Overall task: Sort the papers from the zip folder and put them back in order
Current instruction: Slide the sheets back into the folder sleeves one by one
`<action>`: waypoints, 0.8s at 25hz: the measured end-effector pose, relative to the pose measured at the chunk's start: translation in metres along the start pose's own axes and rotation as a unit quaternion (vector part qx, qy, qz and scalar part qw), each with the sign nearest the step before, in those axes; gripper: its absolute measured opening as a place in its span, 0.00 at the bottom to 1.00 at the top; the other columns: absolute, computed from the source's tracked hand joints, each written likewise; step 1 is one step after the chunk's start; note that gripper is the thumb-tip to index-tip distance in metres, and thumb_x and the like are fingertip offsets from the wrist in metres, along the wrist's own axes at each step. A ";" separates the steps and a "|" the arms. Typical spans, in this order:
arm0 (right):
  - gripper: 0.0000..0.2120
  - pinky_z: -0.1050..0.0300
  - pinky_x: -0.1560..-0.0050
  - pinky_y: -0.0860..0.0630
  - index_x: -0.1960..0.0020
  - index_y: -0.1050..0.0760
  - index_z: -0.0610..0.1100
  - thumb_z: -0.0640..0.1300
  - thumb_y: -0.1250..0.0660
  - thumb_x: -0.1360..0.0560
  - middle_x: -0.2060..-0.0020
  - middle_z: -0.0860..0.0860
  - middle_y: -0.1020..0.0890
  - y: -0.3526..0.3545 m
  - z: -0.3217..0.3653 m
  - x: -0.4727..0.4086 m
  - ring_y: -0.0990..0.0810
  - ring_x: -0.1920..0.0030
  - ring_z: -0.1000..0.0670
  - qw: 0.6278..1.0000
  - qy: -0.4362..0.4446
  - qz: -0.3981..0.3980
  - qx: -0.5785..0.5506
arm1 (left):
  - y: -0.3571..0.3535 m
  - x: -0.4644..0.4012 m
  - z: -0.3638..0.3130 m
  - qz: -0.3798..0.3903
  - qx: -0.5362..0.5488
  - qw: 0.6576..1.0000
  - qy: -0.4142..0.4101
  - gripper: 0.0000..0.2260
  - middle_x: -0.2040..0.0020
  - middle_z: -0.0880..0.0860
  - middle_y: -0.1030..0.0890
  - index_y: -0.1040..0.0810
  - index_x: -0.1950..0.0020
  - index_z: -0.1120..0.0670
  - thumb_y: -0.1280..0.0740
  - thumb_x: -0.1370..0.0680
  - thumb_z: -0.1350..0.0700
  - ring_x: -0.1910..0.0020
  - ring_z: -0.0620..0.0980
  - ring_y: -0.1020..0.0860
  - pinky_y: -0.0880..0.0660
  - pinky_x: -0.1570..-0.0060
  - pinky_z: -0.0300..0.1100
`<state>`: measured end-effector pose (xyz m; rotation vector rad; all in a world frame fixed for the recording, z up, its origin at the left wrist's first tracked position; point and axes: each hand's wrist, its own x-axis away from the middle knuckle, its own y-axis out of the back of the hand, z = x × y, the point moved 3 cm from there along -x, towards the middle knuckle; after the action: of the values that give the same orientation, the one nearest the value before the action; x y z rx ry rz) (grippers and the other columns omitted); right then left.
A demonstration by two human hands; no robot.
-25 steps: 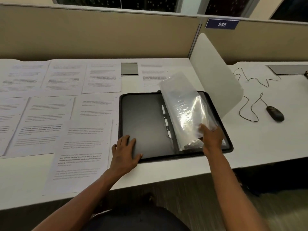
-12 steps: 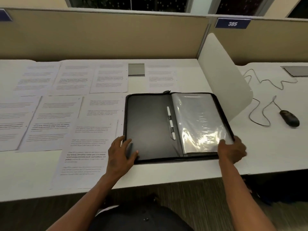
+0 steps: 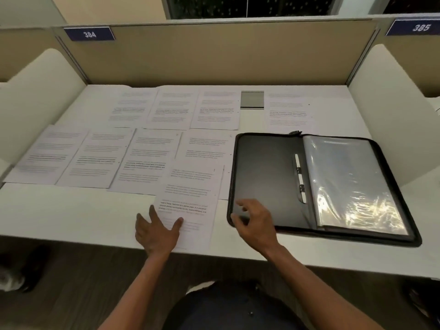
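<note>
A person's left hand point(image 3: 157, 231) had left the cover of the black zip folder point(image 3: 266, 177) and lay with fingers spread flat on the nearest printed sheet point(image 3: 188, 203), holding nothing, while the right hand point(image 3: 253, 221) had let go of the clear sleeves point(image 3: 352, 182) and crossed to the folder's near left corner, fingers loosely curled and apart over the cover, gripping nothing. The sleeves, lifted a second earlier, lay flat at 3 o'clock in the open folder, which sat on the white desk point(image 3: 71, 210) at 3 o'clock from the papers. The shift suggested the sleeves had been checked and the first page was about to be picked up for refiling (page numbers were too faint to read). The other sheets point(image 3: 152, 139) lay in two rows from 9 to 12 o'clock, edges touching or overlapping. A grey hatch point(image 3: 252, 100) sat at 12 o'clock, tan partitions point(image 3: 214, 53) behind carried plates 384 point(image 3: 90, 34) and 385 point(image 3: 421, 27), and dark windows point(image 3: 247, 5) stood above.
</note>
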<state>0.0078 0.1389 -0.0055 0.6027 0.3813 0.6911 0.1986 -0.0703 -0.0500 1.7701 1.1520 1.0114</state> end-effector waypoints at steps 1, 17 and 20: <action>0.20 0.54 0.40 0.21 0.33 0.24 0.49 0.52 0.30 0.23 0.39 0.51 0.20 -0.023 0.010 0.002 0.22 0.42 0.53 0.998 0.008 0.063 0.016 | 0.001 -0.002 0.004 0.012 -0.015 1.000 0.009 0.46 0.22 0.64 0.45 0.48 0.20 0.53 0.31 0.28 0.32 0.23 0.65 0.46 0.45 0.26 0.62; 0.27 0.54 0.24 0.43 0.24 0.32 0.49 0.57 0.36 0.20 0.23 0.51 0.34 -0.082 0.046 0.033 0.39 0.24 0.50 0.963 -0.075 0.220 0.134 | 0.067 -0.005 0.010 0.067 0.196 0.978 0.025 0.22 0.36 0.59 0.20 0.27 0.29 0.57 0.30 0.21 0.53 0.38 0.60 0.23 0.28 0.40 0.53; 0.27 0.56 0.28 0.36 0.25 0.33 0.51 0.56 0.33 0.21 0.26 0.52 0.31 -0.074 0.045 0.039 0.32 0.28 0.51 0.977 -0.147 0.151 0.041 | 0.079 0.007 -0.002 0.095 0.294 0.951 -0.018 0.17 0.37 0.56 0.21 0.24 0.31 0.56 0.32 0.20 0.56 0.42 0.54 0.22 0.26 0.46 0.46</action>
<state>0.0937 0.1029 -0.0227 0.8390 0.0406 0.8634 0.2244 -0.0861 0.0235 2.3941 1.3760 0.7804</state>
